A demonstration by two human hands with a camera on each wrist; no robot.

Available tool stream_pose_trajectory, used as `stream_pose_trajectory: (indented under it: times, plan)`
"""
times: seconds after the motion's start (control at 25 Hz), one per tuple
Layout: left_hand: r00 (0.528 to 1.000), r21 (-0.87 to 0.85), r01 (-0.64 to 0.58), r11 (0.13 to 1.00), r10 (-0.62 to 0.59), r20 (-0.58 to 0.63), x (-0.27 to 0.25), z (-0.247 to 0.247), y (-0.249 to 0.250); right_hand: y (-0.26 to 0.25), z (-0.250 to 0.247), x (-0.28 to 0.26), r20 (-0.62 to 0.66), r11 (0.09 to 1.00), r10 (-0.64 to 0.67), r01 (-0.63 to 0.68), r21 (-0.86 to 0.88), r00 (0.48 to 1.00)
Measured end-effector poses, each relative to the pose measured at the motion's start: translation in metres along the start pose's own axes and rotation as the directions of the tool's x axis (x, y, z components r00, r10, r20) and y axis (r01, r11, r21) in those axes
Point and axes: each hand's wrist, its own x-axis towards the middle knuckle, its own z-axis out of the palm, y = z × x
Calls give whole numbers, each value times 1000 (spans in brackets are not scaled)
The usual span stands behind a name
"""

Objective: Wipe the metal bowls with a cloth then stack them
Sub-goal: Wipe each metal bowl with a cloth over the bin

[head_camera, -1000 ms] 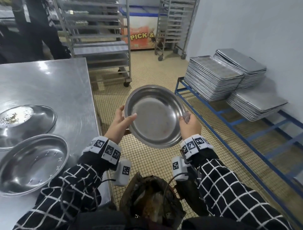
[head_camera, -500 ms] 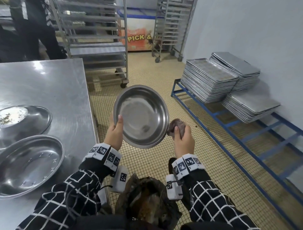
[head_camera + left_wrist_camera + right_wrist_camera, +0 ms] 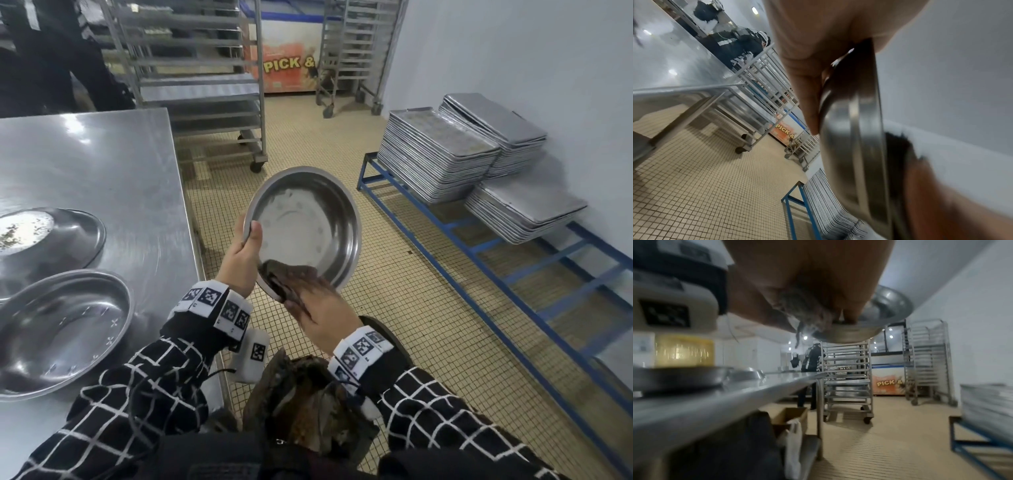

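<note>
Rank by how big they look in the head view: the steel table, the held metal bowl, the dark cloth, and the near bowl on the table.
1. Steel table
2. Near round metal bowl on the table, though closeness to the camera inflates it
3. Held round metal bowl
4. Dark wiping cloth

Sleeves: black fabric crossed by a thin white grid, on both arms [image 3: 137, 404], reaching to the wrists.
Left wrist band [image 3: 214, 306]: white strap lined with square black-and-white coded markers (four or so face the head camera).
Left wrist camera [image 3: 251, 356]: white boxy unit under the wrist, one coded marker on its face.
Right wrist band [image 3: 359, 349]: white strap, same kind of coded squares.
Cable [image 3: 219, 371]: thin, black, running along the left sleeve.
Left hand [image 3: 241, 260]: bare, no glove.
Right hand [image 3: 325, 308]: bare, no glove.
Torso: dark clothing at the bottom edge.
</note>
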Motion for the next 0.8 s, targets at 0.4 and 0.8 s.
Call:
stream_pose_trajectory:
  times: [0.4,0.8]
  plan:
    - [993,25,-111,993,112,-35,-2,4,14,-30,4,10,-186,952,4,53,301,982]
    - [997,90,28,996,-34,69,-8,-2,10,51,-31,14,-277,881,473,-456,129,836]
